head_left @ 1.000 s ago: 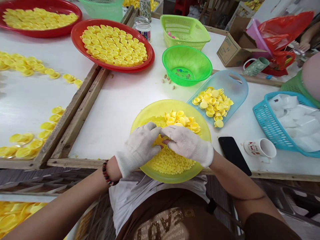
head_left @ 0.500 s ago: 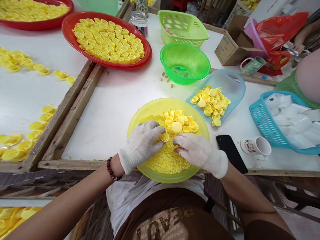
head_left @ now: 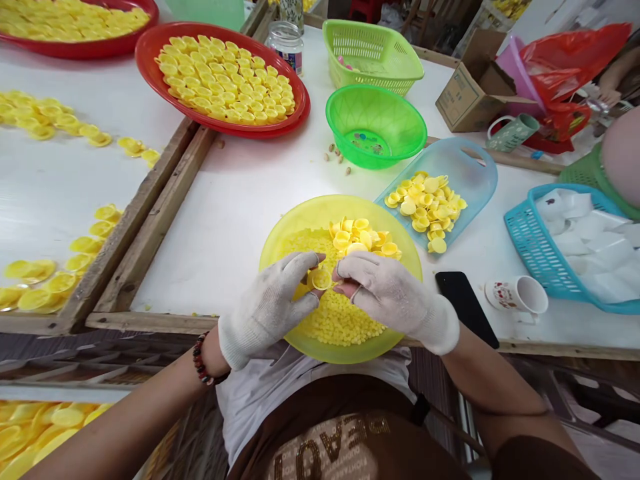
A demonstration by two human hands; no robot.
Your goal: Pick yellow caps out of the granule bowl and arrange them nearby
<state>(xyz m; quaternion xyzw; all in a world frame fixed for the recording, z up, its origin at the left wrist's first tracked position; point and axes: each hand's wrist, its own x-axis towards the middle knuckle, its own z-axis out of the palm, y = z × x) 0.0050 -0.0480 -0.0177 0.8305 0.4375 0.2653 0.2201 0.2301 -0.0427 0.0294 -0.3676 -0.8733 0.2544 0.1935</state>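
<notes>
My left hand [head_left: 280,300], in a white glove with bare fingertips, pinches a small yellow cup [head_left: 321,279] by its left side. On the cup's right, my right hand [head_left: 395,293], gloved alike, has its thumb and fingers closed near the cup's edge; what lies between those fingertips is too small to make out. Both hands are over a yellow basin [head_left: 270,227] that holds small yellow beads [head_left: 345,320] and, at its back right, a heap of yellow cups [head_left: 357,235]. More yellow cups [head_left: 430,203] lie on a translucent blue board [head_left: 477,180].
Red trays [head_left: 150,63] of yellow cups stand at the back left. Behind the basin are a green bowl [head_left: 375,127] and a green basket [head_left: 370,50]. A phone [head_left: 465,307], a mug [head_left: 515,293] and a blue basket [head_left: 540,257] stand right. Wooden rails [head_left: 145,233] cross left.
The view has shifted slightly. My left hand has moved left and turned, with the yellow cup still in it. My right hand has come in toward the cup, its fingers closing near the edge.
</notes>
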